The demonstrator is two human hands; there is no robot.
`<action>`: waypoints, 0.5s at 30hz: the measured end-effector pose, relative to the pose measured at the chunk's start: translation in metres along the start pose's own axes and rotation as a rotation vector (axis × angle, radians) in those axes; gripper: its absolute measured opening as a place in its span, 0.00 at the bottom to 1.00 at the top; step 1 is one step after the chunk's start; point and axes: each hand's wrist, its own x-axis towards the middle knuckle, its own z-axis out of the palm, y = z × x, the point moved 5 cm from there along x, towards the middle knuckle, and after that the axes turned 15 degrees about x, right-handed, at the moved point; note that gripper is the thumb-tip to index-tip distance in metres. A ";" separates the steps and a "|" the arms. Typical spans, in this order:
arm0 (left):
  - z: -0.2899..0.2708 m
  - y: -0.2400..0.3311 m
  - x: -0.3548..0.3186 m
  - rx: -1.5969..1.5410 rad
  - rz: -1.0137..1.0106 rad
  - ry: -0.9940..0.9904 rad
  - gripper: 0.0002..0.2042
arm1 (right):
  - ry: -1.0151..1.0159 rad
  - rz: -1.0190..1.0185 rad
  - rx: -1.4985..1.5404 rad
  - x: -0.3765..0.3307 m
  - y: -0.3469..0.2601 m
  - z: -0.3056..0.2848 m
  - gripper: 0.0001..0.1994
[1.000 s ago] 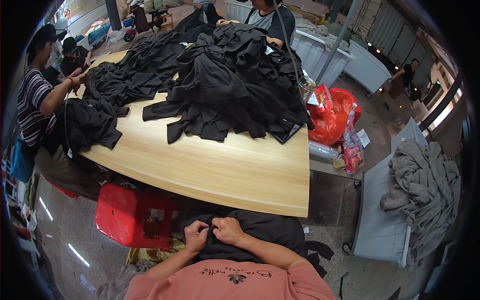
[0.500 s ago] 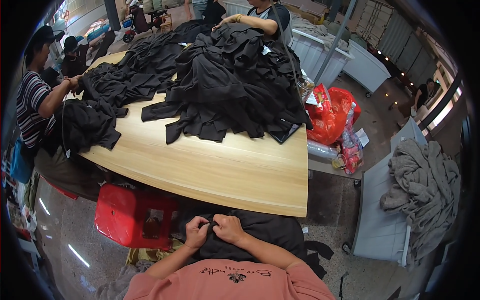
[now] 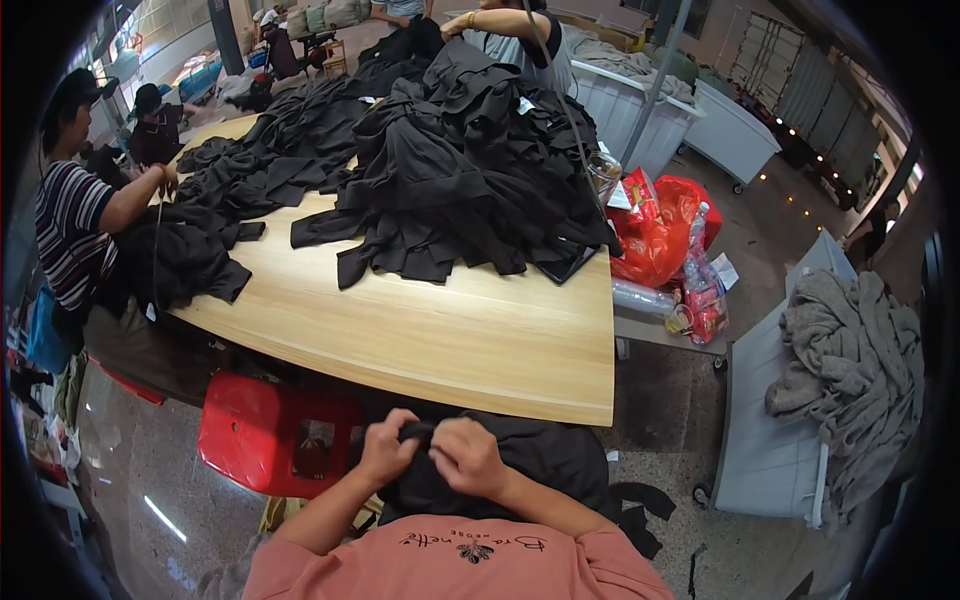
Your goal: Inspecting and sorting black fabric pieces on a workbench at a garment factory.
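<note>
The left hand (image 3: 388,449) and right hand (image 3: 468,457) grip a fold of black cloth (image 3: 417,431) between the pink shirt (image 3: 400,562) and the table (image 3: 450,345), where uneven pulling could overstretch it or a loosened pinch drop it.

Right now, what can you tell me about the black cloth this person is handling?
The black cloth looks soft and matte, with no visible pattern. It lies loosely bunched in folds, apparently across the lap, between the near edge of the wooden table and the pink shirt, spreading toward the person's right. A narrow part is held between the left hand and the right hand. Its full outline is hidden, so its exact shape can't be told.
</note>
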 end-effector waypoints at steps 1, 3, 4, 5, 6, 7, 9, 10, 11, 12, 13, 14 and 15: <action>-0.011 0.008 0.011 -0.016 0.034 0.066 0.11 | -0.092 -0.129 0.085 0.003 -0.028 -0.002 0.03; -0.037 0.067 0.036 -0.098 0.168 0.126 0.11 | -0.508 0.028 0.486 -0.008 -0.055 0.018 0.04; -0.048 0.109 0.042 -0.174 0.313 0.152 0.11 | -0.446 0.132 0.476 -0.016 -0.054 0.025 0.05; -0.055 0.152 0.043 -0.252 0.458 0.169 0.12 | -0.377 0.238 0.469 -0.028 -0.048 0.036 0.06; -0.064 0.173 0.051 -0.266 0.602 0.134 0.11 | -0.703 0.828 0.131 -0.057 0.027 0.073 0.10; -0.070 0.209 0.039 -0.256 0.797 0.105 0.10 | -0.700 0.831 0.140 -0.078 0.053 0.073 0.10; -0.058 0.265 0.002 -0.053 1.137 -0.207 0.08 | 0.174 0.323 -0.518 -0.092 0.064 0.006 0.29; -0.063 0.275 -0.010 -0.363 1.213 -0.060 0.09 | 0.307 0.335 -0.644 -0.048 -0.006 -0.038 0.32; -0.066 0.289 -0.021 -0.690 1.304 0.054 0.10 | 0.488 0.360 -0.586 -0.062 -0.019 -0.083 0.33; -0.063 0.298 -0.024 -0.717 1.313 0.023 0.10 | 0.473 0.325 -0.862 -0.074 -0.038 -0.119 0.32; -0.064 0.305 -0.029 -0.826 1.347 0.009 0.08 | 0.578 0.117 -1.176 -0.105 -0.056 -0.149 0.31; -0.063 0.306 -0.033 -0.908 1.342 0.027 0.08 | 0.553 0.389 -1.438 -0.109 -0.081 -0.168 0.31; -0.056 0.317 -0.040 -0.958 1.337 -0.026 0.08 | 0.587 0.504 -1.613 -0.133 -0.101 -0.196 0.32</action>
